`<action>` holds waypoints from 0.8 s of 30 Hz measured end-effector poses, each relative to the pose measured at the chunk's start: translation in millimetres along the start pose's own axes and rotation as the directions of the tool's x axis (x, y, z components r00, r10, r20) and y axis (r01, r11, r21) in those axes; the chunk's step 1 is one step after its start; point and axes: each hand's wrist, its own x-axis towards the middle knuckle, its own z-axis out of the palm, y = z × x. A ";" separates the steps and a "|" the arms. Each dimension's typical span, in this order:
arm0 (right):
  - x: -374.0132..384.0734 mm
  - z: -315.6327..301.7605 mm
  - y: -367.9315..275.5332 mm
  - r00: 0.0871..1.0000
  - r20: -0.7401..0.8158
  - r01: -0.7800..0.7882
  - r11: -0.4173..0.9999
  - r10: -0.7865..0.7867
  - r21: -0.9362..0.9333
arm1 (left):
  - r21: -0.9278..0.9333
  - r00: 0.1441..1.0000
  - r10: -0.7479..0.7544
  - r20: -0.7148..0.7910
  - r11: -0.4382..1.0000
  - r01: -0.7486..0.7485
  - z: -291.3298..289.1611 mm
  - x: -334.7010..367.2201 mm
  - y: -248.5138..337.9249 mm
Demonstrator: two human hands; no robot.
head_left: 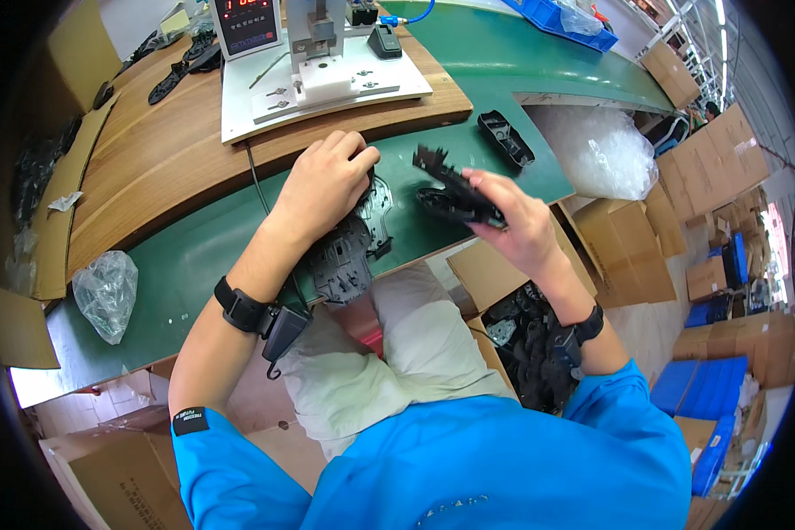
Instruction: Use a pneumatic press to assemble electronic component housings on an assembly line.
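My left hand is curled over the far end of a dark molded plastic part with ribs and cut-outs. The part lies along the near edge of the green table, and my palm and fingers hide its upper left. My right hand grips a black plastic piece with a jagged far end, held up between thumb and fingers and slightly blurred. Underneath or beside it, a rounded black part shows; I cannot tell whether the two are joined. Beyond my right hand, a hollow black plastic shell lies on the table.
A bench machine with a display box stands on a wooden board. A clear plastic bag lies at left. Below the table's right edge, an open carton holds dark parts. A blue tray sits far right.
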 end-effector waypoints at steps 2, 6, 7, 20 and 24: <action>3.5 1.2 0.6 0.997 -0.030 -0.071 0.995 0.074 0.069 | -0.005 1.000 -0.009 0.007 1.000 0.009 1.4 -4.5 1.9; -1.2 4.1 0.5 0.946 -0.068 -0.303 0.941 0.316 0.150 | -0.016 0.999 -0.006 0.039 1.000 0.007 1.5 -3.5 4.0; -1.1 1.9 -1.7 0.910 -0.135 -0.347 0.899 0.391 0.266 | -0.025 0.999 -0.015 0.046 1.000 0.016 1.4 -2.1 3.7; -264.2 -106.8 -74.8 0.233 -0.321 -0.887 0.335 0.918 0.316 | 0.057 0.986 -0.092 0.137 0.995 0.085 -10.3 0.1 1.3; -390.9 -83.1 -99.3 0.002 -0.419 -0.996 0.040 0.908 0.083 | 0.078 0.989 -0.086 0.120 0.994 0.077 -3.0 4.3 8.0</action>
